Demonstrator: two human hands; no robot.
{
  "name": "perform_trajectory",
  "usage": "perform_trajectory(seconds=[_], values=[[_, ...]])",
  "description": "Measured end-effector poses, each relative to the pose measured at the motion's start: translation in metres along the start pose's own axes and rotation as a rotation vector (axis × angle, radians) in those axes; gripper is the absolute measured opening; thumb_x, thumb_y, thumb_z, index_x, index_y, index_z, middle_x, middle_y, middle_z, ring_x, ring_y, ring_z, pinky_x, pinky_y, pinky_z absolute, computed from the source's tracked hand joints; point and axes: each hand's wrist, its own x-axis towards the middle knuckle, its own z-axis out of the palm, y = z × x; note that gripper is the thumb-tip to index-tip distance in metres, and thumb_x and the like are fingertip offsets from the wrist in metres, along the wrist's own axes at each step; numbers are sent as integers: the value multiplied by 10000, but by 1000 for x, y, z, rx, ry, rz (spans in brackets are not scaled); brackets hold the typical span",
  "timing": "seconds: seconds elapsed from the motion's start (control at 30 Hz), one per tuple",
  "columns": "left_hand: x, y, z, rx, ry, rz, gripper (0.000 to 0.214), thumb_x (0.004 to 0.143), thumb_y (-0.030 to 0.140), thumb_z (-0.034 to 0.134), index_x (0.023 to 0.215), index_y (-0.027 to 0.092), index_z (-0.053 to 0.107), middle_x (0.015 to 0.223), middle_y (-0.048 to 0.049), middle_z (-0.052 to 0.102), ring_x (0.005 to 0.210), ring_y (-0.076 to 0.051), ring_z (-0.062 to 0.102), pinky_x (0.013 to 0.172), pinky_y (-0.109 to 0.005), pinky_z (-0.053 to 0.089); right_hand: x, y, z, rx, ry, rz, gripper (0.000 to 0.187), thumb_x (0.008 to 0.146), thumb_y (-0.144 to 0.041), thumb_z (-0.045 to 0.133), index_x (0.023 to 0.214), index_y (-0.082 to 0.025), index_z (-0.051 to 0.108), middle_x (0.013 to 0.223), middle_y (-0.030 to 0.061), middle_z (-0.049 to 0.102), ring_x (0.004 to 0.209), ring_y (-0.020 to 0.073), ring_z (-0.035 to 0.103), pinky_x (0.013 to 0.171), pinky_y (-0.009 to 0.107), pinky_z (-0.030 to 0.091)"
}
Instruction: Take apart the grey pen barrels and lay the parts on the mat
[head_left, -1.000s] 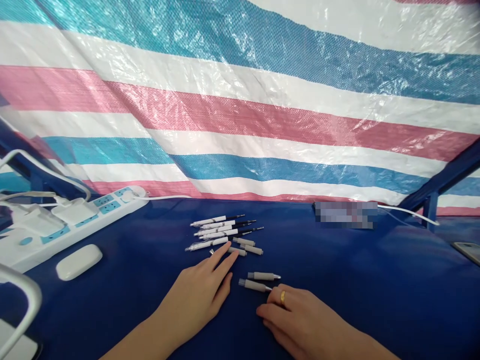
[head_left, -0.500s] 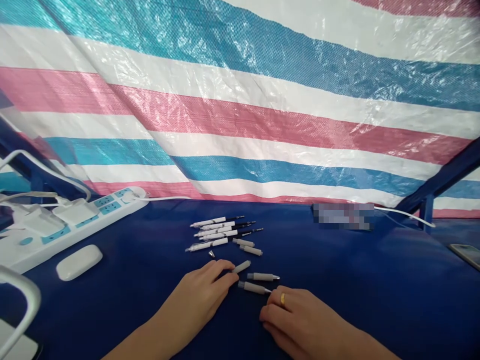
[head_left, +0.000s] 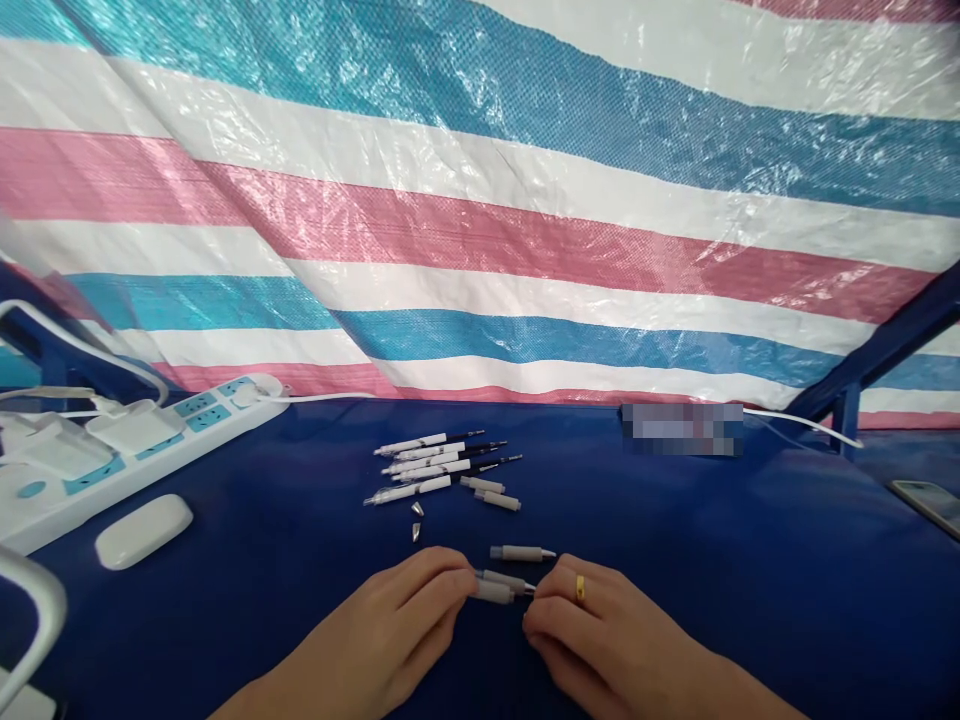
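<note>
My left hand (head_left: 409, 615) pinches one end of a grey pen grip section (head_left: 495, 593) between thumb and fingers. Just behind it lies another grey grip section (head_left: 508, 580), its pointed tip reaching the fingertips of my right hand (head_left: 600, 625). That hand is closed, with a gold ring on one finger; what its fingertips hold, if anything, is hidden. Farther back rests a grip section with a silver tip (head_left: 521, 553). Two small metal pen tips (head_left: 417, 509) sit beyond my left hand. Several white pen barrels (head_left: 424, 467) with dark refills sticking out lie in a row.
Two more grey grip sections (head_left: 496, 499) lie beside the barrels. At left are a white power strip (head_left: 225, 415) with plugs and a white rounded case (head_left: 144, 532). A blurred-out item (head_left: 682, 428) is at the back, a phone (head_left: 930, 505) at the right edge, striped sheeting behind.
My left hand has brought its grip section nearer to me, alongside the tipped one. A second metal tip now shows on the table beside the first. My right hand has barely moved.
</note>
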Motion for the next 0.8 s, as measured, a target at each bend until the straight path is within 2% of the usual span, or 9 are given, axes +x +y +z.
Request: perform_trajectory(seconds=[0.17,0.33,0.47,0.57,0.8], values=[[0,5,5,-106,-74,-66,372,980,131,376,1303,306,435,1174,-11,551,1023,-119,574,924,-196,472,0,-4,-1,208,9,164,104,865,-148,481,911,-210,552,858,-11,617,766,64,552,710,163,437],[0,9,3,-135,-72,-73,342,973,153,405,1269,298,495,1095,-25,570,920,-126,606,842,-194,512,-1,-5,2,292,-18,297,132,820,-137,526,914,-226,548,873,-27,605,755,58,545,680,158,424],[3,13,-1,-82,-55,-21,294,942,146,456,1195,262,554,982,-26,595,833,-127,614,760,-181,525,-2,-2,4,333,-43,331,146,803,-133,532,910,-232,541,892,-30,597,776,59,542,693,161,422],[4,14,-2,-47,-50,8,271,926,131,461,1152,246,558,997,-28,601,835,-134,611,758,-202,520,-2,-2,4,330,-55,335,138,804,-130,520,899,-229,535,889,-29,596,775,63,539,699,172,420],[5,14,-2,-17,-125,41,277,913,108,452,1148,243,510,917,3,619,778,-153,596,686,-256,505,-1,-2,2,333,-40,315,136,800,-119,514,884,-225,525,871,-34,595,765,56,535,686,162,414]])
